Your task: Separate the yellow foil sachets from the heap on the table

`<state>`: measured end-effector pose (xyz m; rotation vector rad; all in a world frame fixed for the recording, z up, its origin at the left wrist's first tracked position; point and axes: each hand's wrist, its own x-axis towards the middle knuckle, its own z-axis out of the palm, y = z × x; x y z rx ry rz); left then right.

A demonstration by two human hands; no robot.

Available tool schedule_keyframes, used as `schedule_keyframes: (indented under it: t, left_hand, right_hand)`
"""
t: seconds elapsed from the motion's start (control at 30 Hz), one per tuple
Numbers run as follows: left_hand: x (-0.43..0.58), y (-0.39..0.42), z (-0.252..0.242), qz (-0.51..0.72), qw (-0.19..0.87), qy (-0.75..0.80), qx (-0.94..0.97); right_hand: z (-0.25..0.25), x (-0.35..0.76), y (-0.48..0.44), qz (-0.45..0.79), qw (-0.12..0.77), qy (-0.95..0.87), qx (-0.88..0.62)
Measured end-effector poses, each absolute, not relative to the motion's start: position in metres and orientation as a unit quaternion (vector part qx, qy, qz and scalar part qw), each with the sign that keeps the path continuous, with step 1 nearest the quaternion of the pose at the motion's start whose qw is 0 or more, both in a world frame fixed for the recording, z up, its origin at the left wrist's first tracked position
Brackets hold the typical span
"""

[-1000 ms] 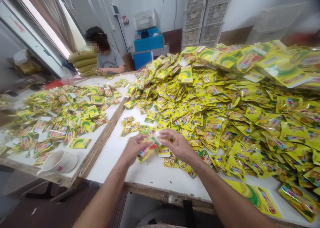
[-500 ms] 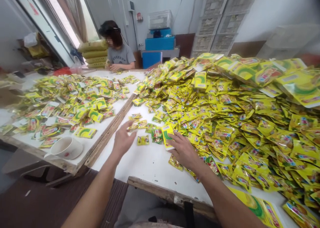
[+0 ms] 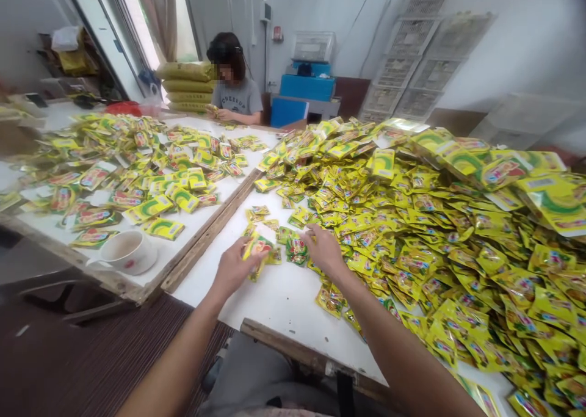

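My left hand (image 3: 232,267) is closed around a yellow packet (image 3: 259,252) with a red and green print, held over the white table (image 3: 274,301). To its right, my right hand (image 3: 324,249) reaches down at the edge of the big pile, fingers bent beside a few green packets (image 3: 295,250); its fingertips are blurred, and whether they grip anything is unclear. Small yellow sachets (image 3: 259,212) lie just beyond my left hand. A large heap of yellow sachets (image 3: 412,221) covers the right side of the table.
On the left table stands a white cup (image 3: 128,253) near the front edge, beside a spread of yellow packets (image 3: 151,206). A wooden strip (image 3: 215,224) runs between the tables. Across the table sits a person in a grey shirt (image 3: 238,99). Blue boxes (image 3: 306,87) stand behind.
The larger yellow packet has passed from my right hand to my left, which has closed on it. My right hand has moved to the green packets. The camera view has shifted slightly.
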<state>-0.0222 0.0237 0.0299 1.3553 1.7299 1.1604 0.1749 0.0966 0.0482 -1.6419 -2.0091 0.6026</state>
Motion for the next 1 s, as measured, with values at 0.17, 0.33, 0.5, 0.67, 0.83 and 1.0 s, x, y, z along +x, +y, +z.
schedule_keyframes:
  t: [0.17, 0.33, 0.5, 0.67, 0.83, 1.0]
  left_hand:
    - [-0.055, 0.007, 0.002, 0.467, 0.39, 0.666, 0.432]
    - [-0.058, 0.002, -0.007, 0.436, 0.433, 0.641, 0.46]
    - [-0.055, 0.004, -0.003, 0.454, 0.484, 0.589, 0.461]
    - [-0.057, -0.001, -0.006, 0.502, 0.541, 0.544, 0.399]
    - [-0.057, -0.002, -0.014, 0.483, 0.523, 0.558, 0.427]
    - [-0.061, -0.002, -0.011, 0.474, 0.523, 0.583, 0.403]
  right_hand:
    - [0.025, 0.17, 0.111, 0.101, 0.144, -0.808, -0.563]
    - [0.035, 0.156, 0.106, 0.275, 0.297, -0.762, -0.505]
    - [0.036, 0.125, 0.092, 0.473, 0.38, -0.661, -0.441]
    - [0.024, 0.12, 0.084, 0.479, 0.339, -0.684, -0.433]
    - [0.029, 0.127, 0.089, 0.472, 0.193, -0.761, -0.401]
    - [0.033, 0.127, 0.104, 0.327, 0.186, -0.799, -0.47]
